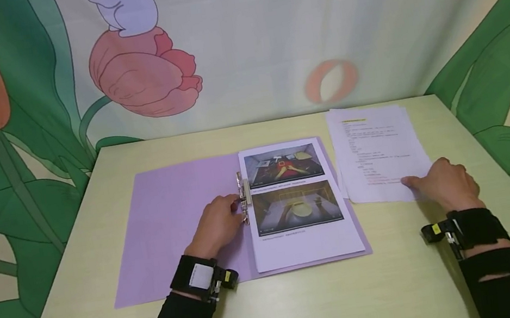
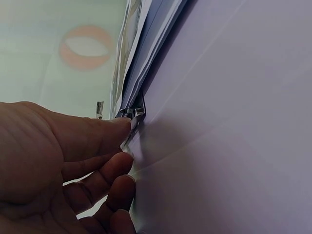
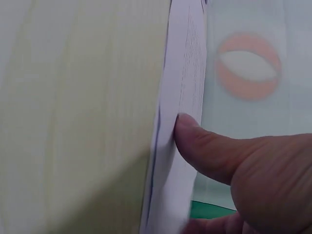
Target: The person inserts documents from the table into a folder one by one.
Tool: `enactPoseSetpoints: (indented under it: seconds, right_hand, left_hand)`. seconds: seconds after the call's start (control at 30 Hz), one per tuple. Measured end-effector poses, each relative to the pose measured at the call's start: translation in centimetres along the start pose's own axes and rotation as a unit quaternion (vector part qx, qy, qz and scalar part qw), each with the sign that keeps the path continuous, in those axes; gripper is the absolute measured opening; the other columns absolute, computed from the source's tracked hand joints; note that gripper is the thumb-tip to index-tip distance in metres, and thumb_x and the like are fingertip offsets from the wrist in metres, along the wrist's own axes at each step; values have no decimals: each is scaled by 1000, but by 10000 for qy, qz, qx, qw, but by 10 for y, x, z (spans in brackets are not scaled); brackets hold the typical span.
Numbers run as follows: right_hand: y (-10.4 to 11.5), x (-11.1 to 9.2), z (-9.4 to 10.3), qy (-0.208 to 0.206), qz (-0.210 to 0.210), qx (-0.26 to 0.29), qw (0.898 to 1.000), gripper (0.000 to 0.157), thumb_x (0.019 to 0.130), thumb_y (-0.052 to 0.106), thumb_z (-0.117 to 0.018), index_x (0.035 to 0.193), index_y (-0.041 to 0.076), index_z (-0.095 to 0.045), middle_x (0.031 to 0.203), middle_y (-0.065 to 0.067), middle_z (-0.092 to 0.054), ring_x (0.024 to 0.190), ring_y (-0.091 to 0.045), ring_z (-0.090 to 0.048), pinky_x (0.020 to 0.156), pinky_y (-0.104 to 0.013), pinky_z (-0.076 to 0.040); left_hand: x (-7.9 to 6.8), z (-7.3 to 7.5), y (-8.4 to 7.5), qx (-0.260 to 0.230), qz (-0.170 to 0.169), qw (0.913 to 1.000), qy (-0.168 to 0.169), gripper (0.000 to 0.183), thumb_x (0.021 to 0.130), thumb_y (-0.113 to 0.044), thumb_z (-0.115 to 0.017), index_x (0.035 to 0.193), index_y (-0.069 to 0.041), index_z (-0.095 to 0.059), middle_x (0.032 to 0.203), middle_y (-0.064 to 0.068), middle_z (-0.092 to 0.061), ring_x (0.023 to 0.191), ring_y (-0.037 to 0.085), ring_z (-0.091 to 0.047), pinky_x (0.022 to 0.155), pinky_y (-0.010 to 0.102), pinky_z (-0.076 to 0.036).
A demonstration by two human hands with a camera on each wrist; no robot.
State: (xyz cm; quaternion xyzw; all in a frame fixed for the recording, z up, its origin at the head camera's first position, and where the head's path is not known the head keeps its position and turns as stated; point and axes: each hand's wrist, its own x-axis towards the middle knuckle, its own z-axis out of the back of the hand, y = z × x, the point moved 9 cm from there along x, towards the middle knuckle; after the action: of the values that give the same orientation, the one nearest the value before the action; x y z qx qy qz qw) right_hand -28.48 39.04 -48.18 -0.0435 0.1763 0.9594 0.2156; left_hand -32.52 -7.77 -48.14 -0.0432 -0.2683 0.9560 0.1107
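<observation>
A purple folder (image 1: 169,215) lies spread out, with a printed sheet (image 1: 308,247) showing two pictures on its right side. My left hand (image 1: 217,224) is at the folder's metal clip (image 1: 240,183); in the left wrist view its thumb (image 2: 105,134) and forefinger pinch the shiny clip (image 2: 139,111) beside the page edges. At the right, my right hand (image 1: 449,186) grips the near right corner of a stack of printed papers (image 1: 377,151). The right wrist view has the thumb (image 3: 200,141) on the top sheet (image 3: 183,87), the other fingers mostly hidden beyond the edge.
Both folder and papers are on a pale wooden table (image 1: 322,308). Behind it hangs a curtain (image 1: 243,45) printed with tulips and leaves. The paper stack's left edge lies close along the folder's right edge.
</observation>
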Motion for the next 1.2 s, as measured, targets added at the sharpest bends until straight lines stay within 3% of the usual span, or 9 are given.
enactPoseSetpoints:
  seconds: [0.13,0.37,0.5,0.77,1.0,1.2]
  right_hand:
    - [-2,2,3,-105,-138,-27,9998,93,82,56,-67,118,-24,-36,94,-38,-45,78,-47,-50,53,-46,-39]
    - [-3,1,12,-537,-20,30,9986,46,92,27,-57,107,-16,-53,98,-37,-58,77,-47,-56,53,-46,-37]
    - [-4,1,12,-557,13,17,9984,36,94,22,-51,102,-12,-60,99,-35,-62,74,-45,-57,53,-46,-37]
    - [-4,-2,12,-300,-120,180,9993,40,97,25,-51,109,-12,-60,103,-34,-62,78,-44,-57,55,-45,-39]
    - [-9,-9,27,-9,-234,1037,9943,56,98,36,-49,125,-13,-53,123,-37,-52,97,-45,-49,63,-46,-41]
    - [-12,-20,38,-55,-338,1644,9858,67,98,45,-45,130,-14,-48,126,-35,-49,100,-45,-43,66,-46,-40]
  left_hand:
    - [0,-1,2,1,57,10000,20,40,87,-12,-66,126,-5,-61,100,11,-65,88,24,-55,77,40,-49]
    - [1,-1,2,-6,88,10000,-7,41,87,-12,-66,127,-4,-61,100,11,-64,86,23,-54,76,39,-49]
    - [1,0,2,-16,95,10000,-1,41,87,-12,-66,127,-3,-61,99,11,-64,86,24,-54,75,39,-48]
    - [2,-2,5,-68,116,9999,34,41,87,-11,-66,127,-4,-61,97,10,-63,85,23,-53,74,38,-48]
    - [0,-1,4,-86,162,9998,57,42,87,-11,-67,127,-4,-60,98,10,-63,85,23,-53,75,39,-48]
    - [0,-1,2,-79,128,9999,57,43,86,-12,-67,128,-4,-60,97,9,-63,85,23,-53,73,38,-47]
